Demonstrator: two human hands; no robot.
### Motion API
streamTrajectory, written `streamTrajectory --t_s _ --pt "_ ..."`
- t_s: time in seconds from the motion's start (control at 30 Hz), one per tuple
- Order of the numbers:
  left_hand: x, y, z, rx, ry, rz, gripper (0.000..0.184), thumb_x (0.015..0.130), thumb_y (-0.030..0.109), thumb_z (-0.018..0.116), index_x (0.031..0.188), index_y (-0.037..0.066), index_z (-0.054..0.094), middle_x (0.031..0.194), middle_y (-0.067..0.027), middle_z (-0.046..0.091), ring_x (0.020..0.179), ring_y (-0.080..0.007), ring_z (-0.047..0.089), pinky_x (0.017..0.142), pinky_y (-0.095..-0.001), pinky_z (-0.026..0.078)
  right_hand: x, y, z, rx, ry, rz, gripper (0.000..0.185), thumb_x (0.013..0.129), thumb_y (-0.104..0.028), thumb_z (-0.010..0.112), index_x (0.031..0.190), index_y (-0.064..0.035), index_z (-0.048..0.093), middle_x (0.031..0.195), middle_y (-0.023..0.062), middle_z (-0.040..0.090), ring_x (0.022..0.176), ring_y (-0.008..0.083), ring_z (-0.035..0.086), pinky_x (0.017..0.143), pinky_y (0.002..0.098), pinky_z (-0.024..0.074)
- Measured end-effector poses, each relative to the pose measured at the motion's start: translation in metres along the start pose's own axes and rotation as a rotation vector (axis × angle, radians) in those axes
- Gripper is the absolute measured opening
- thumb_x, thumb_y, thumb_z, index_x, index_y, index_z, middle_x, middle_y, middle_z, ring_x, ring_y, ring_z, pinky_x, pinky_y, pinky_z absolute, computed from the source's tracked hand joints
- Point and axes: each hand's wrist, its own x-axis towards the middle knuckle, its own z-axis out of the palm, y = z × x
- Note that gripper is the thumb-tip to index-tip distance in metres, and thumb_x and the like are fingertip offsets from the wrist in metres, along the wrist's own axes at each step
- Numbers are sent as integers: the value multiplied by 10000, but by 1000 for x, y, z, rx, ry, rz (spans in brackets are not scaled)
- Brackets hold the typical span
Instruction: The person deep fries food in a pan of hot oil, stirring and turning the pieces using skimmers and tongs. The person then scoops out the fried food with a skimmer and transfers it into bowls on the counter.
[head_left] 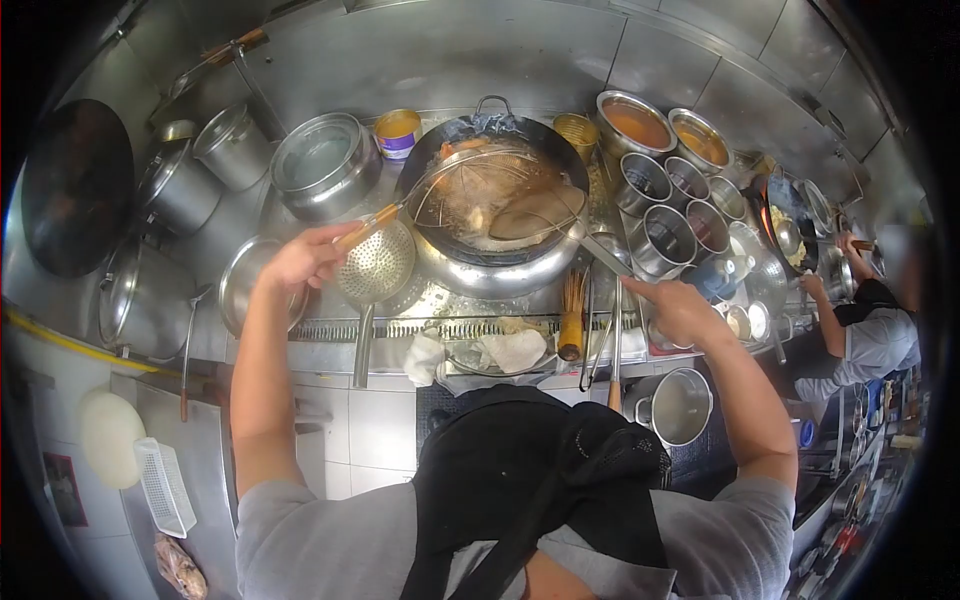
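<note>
1. Right here in the middle sits the big black wok [410, 185], filled with bubbling brown liquid [470, 205]; pale foam spreads across it.
2. Over the wok we have the wire strainer [515, 163], its mesh spanning the far part of the liquid.
3. Here's the left hand [312, 255], closed narrow, thumb and fingers pinching the strainer's wooden handle just outside the wok's rim.
4. Across from it, the ladle [540, 212], its broad bowl in the near right part of the wok.
5. And the right hand [682, 308] has that one, fingers curled on the metal handle, index finger pointing along it; the handle's far end is hidden.
6. Just below the left hand lies a metal scoop [378, 262] full of holes.
7. Near the right hand, a bamboo brush [571, 325], then metal canisters [665, 235] and two bowls of orange liquid [636, 122].
8. Far right, a co-worker [880, 325] stands at another wok [785, 215].
</note>
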Motion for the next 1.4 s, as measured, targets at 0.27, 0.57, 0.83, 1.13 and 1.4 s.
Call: streamTrajectory --t_s 0.27,0.57,0.83,1.13,1.4 --pt "4 -11 -38 -261 -88 -4 583 968 158 540 1529 191 387 890 -79 540 540 -47 364 424 -153 254 2 17 12 -1 47 -36 825 688 32 558 1476 -194 465 905 228 683 913 397 660 817 495 510" --pt "-7 -7 -40 -285 -128 -19 539 963 162 527 1494 146 440 898 -72 564 565 -68 372 447 -183 258 7 35 15 -8 60 -50 847 695 24 547 1488 -257 452 886 230 673 883 407 649 808 500 505" --pt "5 20 -52 -220 -120 11 585 948 201 590 1508 160 426 882 -93 547 530 -45 350 417 -158 273 10 40 5 -29 36 -42 886 659 54 545 1480 -270 463 854 228 657 863 414 642 805 512 492" --pt "23 56 -47 80 -66 -31 564 948 142 536 1502 190 445 843 -38 553 509 -38 346 412 -171 251 9 41 11 -9 79 -79 869 654 52 553 1469 -243 480 826 230 655 864 411 648 804 501 497" --pt "52 26 -30 61 -71 -76 539 967 151 508 1494 253 457 842 -20 537 508 -34 325 425 -179 254 16 48 -9 6 8 -59 845 671 59 536 1461 -240 493 994 221 681 957 395 656 862 481 507"
